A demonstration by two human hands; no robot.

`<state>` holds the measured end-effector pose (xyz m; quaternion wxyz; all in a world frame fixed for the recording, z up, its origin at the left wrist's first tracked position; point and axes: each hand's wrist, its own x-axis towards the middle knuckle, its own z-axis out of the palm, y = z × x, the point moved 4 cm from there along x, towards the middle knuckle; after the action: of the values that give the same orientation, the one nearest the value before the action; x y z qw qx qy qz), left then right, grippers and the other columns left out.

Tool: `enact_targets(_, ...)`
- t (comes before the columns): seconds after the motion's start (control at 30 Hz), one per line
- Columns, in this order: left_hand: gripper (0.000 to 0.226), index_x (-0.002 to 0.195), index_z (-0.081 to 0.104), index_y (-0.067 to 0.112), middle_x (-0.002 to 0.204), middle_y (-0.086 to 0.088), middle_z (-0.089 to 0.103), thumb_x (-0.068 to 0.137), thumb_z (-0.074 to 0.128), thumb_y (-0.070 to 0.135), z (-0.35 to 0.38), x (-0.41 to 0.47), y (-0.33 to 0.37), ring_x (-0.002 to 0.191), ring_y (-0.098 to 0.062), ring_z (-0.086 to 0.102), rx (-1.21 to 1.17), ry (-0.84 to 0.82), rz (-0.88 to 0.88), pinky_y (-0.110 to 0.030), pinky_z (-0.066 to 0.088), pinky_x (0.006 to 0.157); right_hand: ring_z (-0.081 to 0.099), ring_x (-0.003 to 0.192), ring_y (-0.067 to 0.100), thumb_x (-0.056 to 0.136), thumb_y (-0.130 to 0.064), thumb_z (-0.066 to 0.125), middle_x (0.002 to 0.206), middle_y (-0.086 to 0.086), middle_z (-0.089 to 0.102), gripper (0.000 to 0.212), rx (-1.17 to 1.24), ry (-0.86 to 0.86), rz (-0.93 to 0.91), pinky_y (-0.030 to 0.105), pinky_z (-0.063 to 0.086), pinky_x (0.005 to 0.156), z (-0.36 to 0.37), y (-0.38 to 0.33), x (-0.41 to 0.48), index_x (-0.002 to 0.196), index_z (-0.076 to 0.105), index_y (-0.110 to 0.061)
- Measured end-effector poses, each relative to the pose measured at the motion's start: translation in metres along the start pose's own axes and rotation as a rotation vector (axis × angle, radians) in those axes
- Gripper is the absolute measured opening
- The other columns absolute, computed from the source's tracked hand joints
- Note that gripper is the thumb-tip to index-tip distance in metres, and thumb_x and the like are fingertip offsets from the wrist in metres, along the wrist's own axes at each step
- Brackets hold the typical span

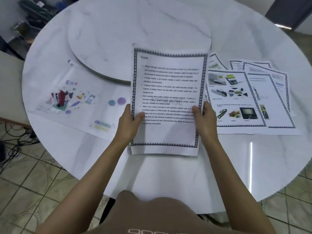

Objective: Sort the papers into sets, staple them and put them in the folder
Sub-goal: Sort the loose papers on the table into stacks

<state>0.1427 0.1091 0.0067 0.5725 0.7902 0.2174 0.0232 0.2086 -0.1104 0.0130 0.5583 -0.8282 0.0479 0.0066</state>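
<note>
Your left hand [130, 119] and right hand [205, 117] pinch a flat, border-printed paper set [168, 85] by its side edges; loose sheets [249, 102] fan beyond your right hand, the glossy clear folder [84, 81] (with a red stapler [59, 98]) beyond your left.

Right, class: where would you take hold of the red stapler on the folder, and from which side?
Pinch the red stapler across its narrow body, midway along, from above with the left hand, the nearer one. It lies on the folder, long axis roughly pointing away from the person, so both flanks look free. That hand now grips the paper set.
</note>
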Motion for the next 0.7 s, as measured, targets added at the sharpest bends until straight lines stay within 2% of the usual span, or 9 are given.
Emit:
enact_targets(0.1,0.031,0.123,0.044,0.008,0.120,-0.003,0.055,0.094,0.050,0.017,0.004,-0.006,-0.021,0.102,-0.015,0.052,0.068,-0.022,-0.138,-0.024,0.038,0.081,0.054,0.088,0.016,0.095,-0.015,0.047,0.097,0.001,0.060,0.019,-0.120,-0.076,0.075,0.018,0.038,0.063,0.010,0.018,-0.004,0.109,0.055,-0.005)
enact_targets(0.27,0.033,0.123,0.041,0.002,0.130,-0.013,0.053,0.094,0.049,0.015,0.006,-0.016,-0.040,0.114,-0.027,0.051,0.156,-0.017,-0.239,-0.025,0.037,0.082,0.049,0.089,0.014,0.095,-0.007,0.044,0.107,0.008,0.059,0.024,-0.180,-0.142,0.122,0.010,0.032,0.064,0.021,0.032,-0.016,0.117,0.054,-0.001)
enact_targets(0.37,0.034,0.122,0.041,0.000,0.129,-0.015,0.053,0.094,0.050,0.016,0.003,-0.019,-0.044,0.113,-0.030,0.052,0.192,-0.015,-0.268,-0.025,0.037,0.080,0.050,0.091,0.013,0.095,-0.005,0.043,0.116,0.010,0.059,0.027,-0.182,-0.146,0.161,0.010,0.035,0.070,0.026,0.036,-0.022,0.120,0.052,-0.002)
enact_targets(0.53,0.034,0.120,0.043,0.001,0.124,-0.014,0.056,0.095,0.048,0.022,-0.002,-0.018,-0.043,0.109,-0.029,0.053,0.229,-0.053,-0.288,-0.026,0.037,0.077,0.053,0.109,0.023,0.093,-0.004,0.044,0.125,0.013,0.053,0.034,-0.219,-0.107,0.188,0.021,0.038,0.089,0.027,0.042,-0.022,0.126,0.050,-0.006)
enact_targets(0.63,0.035,0.122,0.044,0.003,0.118,-0.011,0.057,0.095,0.047,0.024,-0.010,-0.014,-0.043,0.101,-0.025,0.054,0.267,-0.104,-0.285,-0.022,0.036,0.069,0.052,0.102,0.019,0.092,-0.003,0.045,0.122,0.014,0.053,0.034,-0.261,-0.073,0.183,0.017,0.035,0.086,0.023,0.039,-0.017,0.125,0.052,-0.005)
enact_targets(0.7,0.034,0.123,0.045,0.005,0.101,-0.003,0.058,0.094,0.048,0.024,-0.018,-0.014,-0.046,0.086,-0.016,0.051,0.268,-0.125,-0.295,-0.018,0.033,0.058,0.052,0.098,0.017,0.092,-0.004,0.046,0.120,0.014,0.054,0.033,-0.271,-0.054,0.175,0.017,0.036,0.085,0.022,0.038,-0.017,0.124,0.054,-0.005)
